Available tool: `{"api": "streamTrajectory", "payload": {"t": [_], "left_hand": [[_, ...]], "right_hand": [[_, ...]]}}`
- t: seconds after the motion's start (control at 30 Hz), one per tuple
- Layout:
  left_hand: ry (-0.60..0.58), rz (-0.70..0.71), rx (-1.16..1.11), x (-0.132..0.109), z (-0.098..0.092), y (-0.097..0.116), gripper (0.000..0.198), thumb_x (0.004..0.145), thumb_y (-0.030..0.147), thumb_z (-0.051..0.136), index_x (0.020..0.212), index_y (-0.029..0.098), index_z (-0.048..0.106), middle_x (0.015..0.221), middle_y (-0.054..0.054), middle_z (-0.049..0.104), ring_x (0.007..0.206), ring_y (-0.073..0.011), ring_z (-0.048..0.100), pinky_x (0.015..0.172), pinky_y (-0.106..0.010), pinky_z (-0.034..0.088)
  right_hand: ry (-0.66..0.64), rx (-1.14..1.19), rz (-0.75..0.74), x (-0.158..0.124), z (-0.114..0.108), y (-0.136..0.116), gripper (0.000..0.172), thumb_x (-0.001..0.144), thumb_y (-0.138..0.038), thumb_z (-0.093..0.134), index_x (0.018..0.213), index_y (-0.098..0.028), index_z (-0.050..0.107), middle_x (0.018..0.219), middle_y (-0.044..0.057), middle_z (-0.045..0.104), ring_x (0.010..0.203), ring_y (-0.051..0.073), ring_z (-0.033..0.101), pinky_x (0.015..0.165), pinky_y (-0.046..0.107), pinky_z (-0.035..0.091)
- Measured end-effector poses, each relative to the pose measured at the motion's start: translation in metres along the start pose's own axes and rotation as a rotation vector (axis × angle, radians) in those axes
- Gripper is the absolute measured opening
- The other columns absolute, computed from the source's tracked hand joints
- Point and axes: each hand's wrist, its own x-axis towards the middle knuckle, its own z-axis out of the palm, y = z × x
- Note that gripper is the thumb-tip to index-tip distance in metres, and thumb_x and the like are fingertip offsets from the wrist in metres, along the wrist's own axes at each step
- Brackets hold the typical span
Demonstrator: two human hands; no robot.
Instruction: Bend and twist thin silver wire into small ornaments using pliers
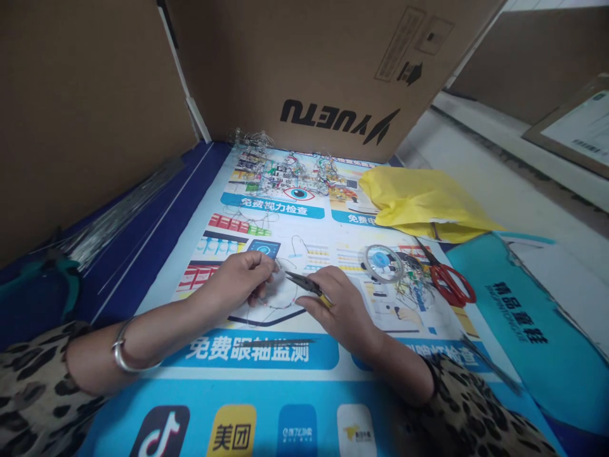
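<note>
Over the middle of the printed sheet, my left hand (245, 274) pinches a thin wire loop (277, 307) with tiny beads along it. The loop hangs between my two hands, and its fine ends are too small to follow. Needle-nose pliers (306, 284) with a yellow handle are gripped in my right hand (345, 310). Their narrow jaws point left, close to my left fingertips; whether they pinch the wire, I cannot tell. Right of that hand lies a clear round spool (382, 263), beside a small heap of beaded wire pieces (413, 279).
Red-handled scissors (450, 284), a yellow bag (423, 197) and a teal bag (547, 336) lie to the right. Tangled wire pieces (328, 172) spread before a cardboard box (333, 70). At left are a bundle of straight wires (114, 219) and teal-handled pliers (72, 279).
</note>
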Motion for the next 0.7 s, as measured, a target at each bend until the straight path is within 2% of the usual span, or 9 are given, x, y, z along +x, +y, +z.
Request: {"api": "streamTrajectory", "payload": {"t": [0.53,0.7], "left_hand": [[-0.016,-0.012,0.054,0.0,-0.0004,0.0006,0.021,0.081,0.032,0.051,0.067,0.017,0.048,0.044,0.006,0.046,0.039,-0.0065,0.039,0.037,-0.017,0.032],[-0.071,-0.056,0.115,-0.0014,0.0014,0.004,0.022,0.082,0.032,0.049,0.066,0.016,0.05,0.042,0.006,0.045,0.036,-0.0055,0.035,0.035,-0.016,0.029]], "right_hand": [[0.011,-0.041,-0.011,0.0009,0.0003,0.0034,0.027,0.082,-0.041,0.056,0.094,-0.018,0.059,0.086,0.008,0.06,0.084,0.02,0.053,0.073,0.033,0.045],[0.022,-0.052,0.014,0.0032,0.0009,0.0091,0.028,0.081,-0.042,0.057,0.094,-0.018,0.059,0.087,0.008,0.06,0.085,0.021,0.053,0.075,0.034,0.045]]}}
